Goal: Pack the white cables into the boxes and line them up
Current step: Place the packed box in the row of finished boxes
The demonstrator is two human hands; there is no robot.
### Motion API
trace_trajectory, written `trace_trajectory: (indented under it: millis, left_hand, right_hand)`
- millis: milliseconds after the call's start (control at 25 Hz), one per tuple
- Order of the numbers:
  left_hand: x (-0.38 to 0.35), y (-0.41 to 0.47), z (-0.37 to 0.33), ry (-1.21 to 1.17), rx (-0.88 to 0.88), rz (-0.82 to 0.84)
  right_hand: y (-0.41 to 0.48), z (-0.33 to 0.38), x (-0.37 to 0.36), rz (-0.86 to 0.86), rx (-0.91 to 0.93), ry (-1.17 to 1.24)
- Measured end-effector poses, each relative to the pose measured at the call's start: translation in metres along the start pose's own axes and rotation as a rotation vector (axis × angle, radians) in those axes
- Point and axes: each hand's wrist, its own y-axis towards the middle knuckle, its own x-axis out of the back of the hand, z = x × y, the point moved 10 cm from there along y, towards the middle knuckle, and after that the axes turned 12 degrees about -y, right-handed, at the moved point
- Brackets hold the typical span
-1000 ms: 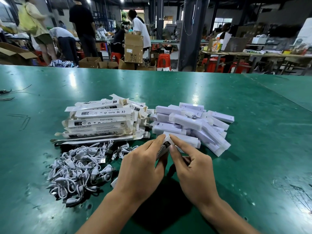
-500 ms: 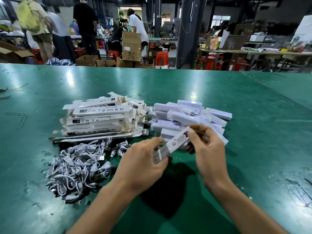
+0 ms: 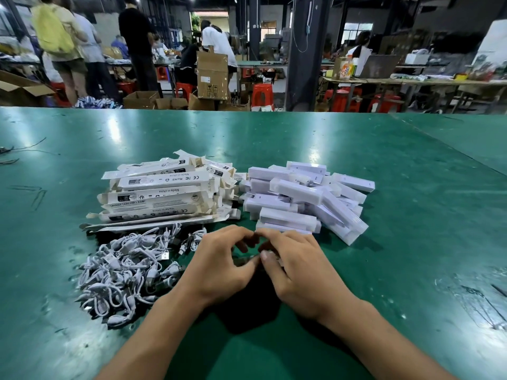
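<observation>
My left hand [image 3: 219, 270] and right hand [image 3: 296, 272] have dropped closer together over the green surface [image 3: 411, 215], pinching a mostly hidden box [image 3: 245, 260], no longer raised.

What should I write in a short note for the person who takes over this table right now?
Left hand and right hand: both low over the green table, fingertips together on a small item between them; it is mostly hidden, so I cannot tell what it is.
Loose white cables: heap at near left.
Flat unfolded boxes: stack behind the cables.
Closed white boxes: loose pile at right, not lined up.
Done: a number of boxes look closed; contents not visible.
Left: pack the many remaining cables, then line up the boxes.
</observation>
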Motion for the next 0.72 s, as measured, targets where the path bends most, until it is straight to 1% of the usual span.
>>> trace_trajectory:
  millis: [80,120,200,280,400,480,560,600,680,720]
  left_hand:
    - [-0.002,-0.001,0.01,-0.041,0.098,0.008]
    - [-0.001,-0.001,0.012,-0.047,0.112,-0.008]
    - [-0.001,-0.001,0.012,-0.02,0.093,-0.026]
    - [-0.003,-0.001,0.009,0.01,0.066,-0.023]
    - [0.002,0.0,0.011,0.038,0.054,-0.082]
    - [0.005,0.0,0.013,0.044,0.058,-0.109]
    - [0.002,-0.001,0.015,0.036,0.07,-0.099]
    - [0.001,-0.001,0.015,0.031,0.071,-0.09]
    - [-0.002,-0.002,0.013,0.035,0.056,-0.081]
    - [0.0,-0.002,0.012,0.036,0.047,-0.095]
  right_hand:
    - [-0.001,0.001,0.0,0.02,0.024,-0.072]
    - [0.0,0.001,0.002,0.013,0.034,-0.094]
    - [0.001,0.001,0.003,0.037,0.045,-0.118]
    - [0.002,0.002,-0.003,0.109,0.055,-0.144]
    - [0.002,-0.007,-0.005,0.186,-0.004,-0.118]
    - [0.003,-0.018,-0.001,0.207,-0.032,-0.189]
    - [0.003,-0.028,-0.002,0.252,-0.059,-0.295]
    - [0.002,-0.03,-0.005,0.268,-0.072,-0.29]
    - [0.0,-0.026,-0.009,0.248,-0.074,-0.23]
    - [0.0,-0.021,-0.009,0.206,-0.065,-0.215]
